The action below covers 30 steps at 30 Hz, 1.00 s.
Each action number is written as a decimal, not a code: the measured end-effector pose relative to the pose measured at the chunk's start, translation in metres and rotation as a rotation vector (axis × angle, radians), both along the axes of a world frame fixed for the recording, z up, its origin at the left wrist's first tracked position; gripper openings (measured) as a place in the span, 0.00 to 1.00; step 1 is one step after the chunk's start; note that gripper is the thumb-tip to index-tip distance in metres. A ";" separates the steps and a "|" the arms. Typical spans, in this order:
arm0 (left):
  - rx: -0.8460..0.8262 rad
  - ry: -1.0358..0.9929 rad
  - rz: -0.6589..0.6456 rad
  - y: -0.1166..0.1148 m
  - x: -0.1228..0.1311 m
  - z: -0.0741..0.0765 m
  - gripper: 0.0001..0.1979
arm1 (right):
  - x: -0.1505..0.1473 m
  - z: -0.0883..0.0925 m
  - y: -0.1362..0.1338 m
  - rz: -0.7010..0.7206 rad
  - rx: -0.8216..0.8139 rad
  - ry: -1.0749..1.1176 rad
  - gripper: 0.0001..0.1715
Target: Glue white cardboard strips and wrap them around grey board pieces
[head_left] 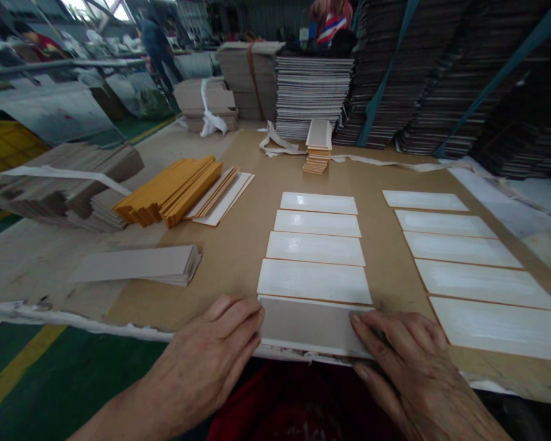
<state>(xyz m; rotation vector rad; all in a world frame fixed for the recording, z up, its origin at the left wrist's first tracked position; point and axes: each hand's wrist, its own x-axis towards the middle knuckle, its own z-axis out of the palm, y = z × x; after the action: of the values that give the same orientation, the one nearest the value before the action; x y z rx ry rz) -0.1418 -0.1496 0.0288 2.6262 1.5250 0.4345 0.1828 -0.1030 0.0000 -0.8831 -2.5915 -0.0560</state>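
A grey cardboard strip [310, 324] lies flat at the near edge of the brown board. My left hand [211, 361] rests with fingers stretched flat against the strip's left end. My right hand [404, 361] lies flat too, its fingertips pressing on the strip's right end. Just beyond the strip runs a column of several white glossy strips [314, 248], laid one behind the other. A second column of white strips [468, 263] lies to the right.
A pile of grey strips [138, 264] and orange-edged strips [174, 190] sit at left. A small stack [318, 147] stands at the back, with tall cardboard stacks [312, 92] behind. People stand far off at the back.
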 end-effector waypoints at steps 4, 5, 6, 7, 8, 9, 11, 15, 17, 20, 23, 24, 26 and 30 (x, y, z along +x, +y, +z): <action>0.154 0.154 -0.089 -0.003 -0.002 -0.004 0.16 | 0.001 -0.007 -0.003 -0.029 0.036 -0.024 0.21; 0.165 0.171 -0.089 -0.003 -0.003 -0.006 0.16 | 0.002 -0.010 -0.004 -0.037 0.031 -0.029 0.22; 0.169 0.182 -0.090 -0.003 -0.005 -0.007 0.17 | 0.005 -0.012 -0.005 -0.042 0.026 -0.040 0.23; 0.169 0.190 -0.092 -0.003 -0.006 -0.008 0.18 | 0.008 -0.015 -0.007 -0.049 0.026 -0.051 0.24; 0.168 0.195 -0.096 -0.004 -0.007 -0.009 0.18 | 0.012 -0.017 -0.008 -0.060 0.026 -0.061 0.26; 0.171 0.196 -0.102 -0.004 -0.008 -0.010 0.18 | 0.017 -0.018 -0.010 -0.073 0.027 -0.064 0.28; 0.175 0.193 -0.105 -0.004 -0.009 -0.012 0.18 | 0.029 -0.017 -0.012 -0.087 0.014 -0.049 0.29; 0.170 0.171 -0.107 -0.003 -0.009 -0.013 0.17 | 0.046 -0.008 -0.015 -0.128 -0.031 0.035 0.30; 0.166 0.164 -0.112 -0.002 -0.010 -0.013 0.18 | 0.044 -0.005 -0.016 -0.139 -0.033 0.043 0.34; 0.156 0.149 -0.121 -0.002 -0.011 -0.013 0.18 | 0.030 -0.008 -0.016 -0.067 -0.055 -0.020 0.36; 0.150 0.130 -0.120 -0.004 -0.012 -0.014 0.17 | 0.018 -0.014 -0.013 -0.024 -0.016 -0.025 0.33; 0.156 0.122 -0.121 -0.005 -0.012 -0.014 0.17 | 0.016 -0.015 -0.011 -0.005 0.024 -0.004 0.31; 0.182 0.104 -0.113 -0.007 -0.011 -0.012 0.15 | 0.017 -0.017 -0.007 0.075 0.129 0.031 0.24; 0.275 0.094 -0.132 -0.011 -0.011 -0.003 0.13 | 0.024 -0.015 0.000 0.187 0.233 0.115 0.22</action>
<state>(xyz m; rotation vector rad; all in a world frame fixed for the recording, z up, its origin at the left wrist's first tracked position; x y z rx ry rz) -0.1527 -0.1602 0.0257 2.9744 1.3944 0.5539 0.2070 -0.1031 -0.0154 -0.5434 -2.4847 -0.2421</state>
